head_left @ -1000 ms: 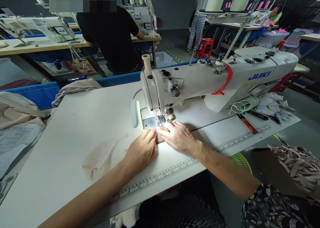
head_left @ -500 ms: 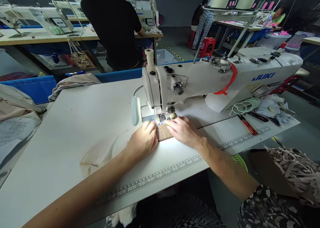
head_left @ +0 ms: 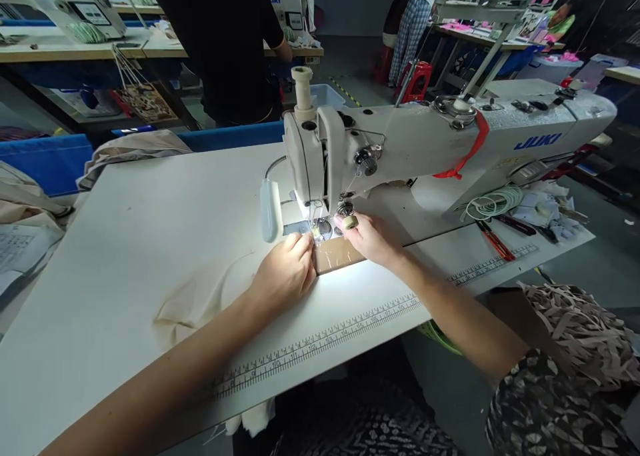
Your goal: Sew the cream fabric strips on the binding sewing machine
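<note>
A white JUKI sewing machine [head_left: 425, 139] stands before me, its lit needle area [head_left: 319, 228] between my hands. My left hand [head_left: 285, 266] is closed just left of the needle, fingertips pinched on cream fabric [head_left: 187, 303] that trails left across the table. Right of the needle, my right hand [head_left: 374, 241] has its thumb and fingers together beside the small beige knob [head_left: 350, 222]. What those fingertips hold, if anything, is hidden. Below them lies a brown plate [head_left: 337, 255] with loose white thread bits.
A ruler scale [head_left: 320, 346] runs along the table's front edge. Red-handled snips [head_left: 495, 241], a green cord coil [head_left: 493, 203] and scraps [head_left: 537, 209] lie at the right. A box of fabric strips [head_left: 580, 336] stands below. Another person in black [head_left: 220, 49] sits beyond the table.
My right hand has shifted slightly right and up, uncovering more of the brown plate. My left hand stays by the needle. The view has tilted down a little.
</note>
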Demonstrator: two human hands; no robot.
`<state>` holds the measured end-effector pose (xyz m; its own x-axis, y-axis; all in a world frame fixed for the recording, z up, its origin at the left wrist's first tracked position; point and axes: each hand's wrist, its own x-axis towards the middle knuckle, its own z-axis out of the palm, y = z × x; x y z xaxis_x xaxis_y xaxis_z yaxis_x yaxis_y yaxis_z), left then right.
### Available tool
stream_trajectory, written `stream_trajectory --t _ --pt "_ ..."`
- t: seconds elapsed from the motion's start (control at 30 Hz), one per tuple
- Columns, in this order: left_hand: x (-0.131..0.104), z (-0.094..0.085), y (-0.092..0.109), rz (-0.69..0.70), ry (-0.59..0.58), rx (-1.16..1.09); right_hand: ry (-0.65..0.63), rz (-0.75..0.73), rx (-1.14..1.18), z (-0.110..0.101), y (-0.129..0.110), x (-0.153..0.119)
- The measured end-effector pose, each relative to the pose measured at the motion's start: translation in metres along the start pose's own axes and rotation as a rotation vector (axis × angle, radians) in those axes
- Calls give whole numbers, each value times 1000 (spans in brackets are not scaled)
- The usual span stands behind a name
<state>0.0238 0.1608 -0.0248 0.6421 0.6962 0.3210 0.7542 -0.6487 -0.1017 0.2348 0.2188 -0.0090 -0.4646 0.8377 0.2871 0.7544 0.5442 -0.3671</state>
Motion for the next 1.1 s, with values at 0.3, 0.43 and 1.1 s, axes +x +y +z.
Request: stream_trajectory --t 0.3,0.43,1.1 --pt "-2 6 0 17 59 26 65 41 38 -3 4 0" --pt "-2 10 -4 20 80 30 81 28 18 1 2 -4" --pt "-15 -32 -69 -571 -120 -130 51 -242 3 2 -41 -26"
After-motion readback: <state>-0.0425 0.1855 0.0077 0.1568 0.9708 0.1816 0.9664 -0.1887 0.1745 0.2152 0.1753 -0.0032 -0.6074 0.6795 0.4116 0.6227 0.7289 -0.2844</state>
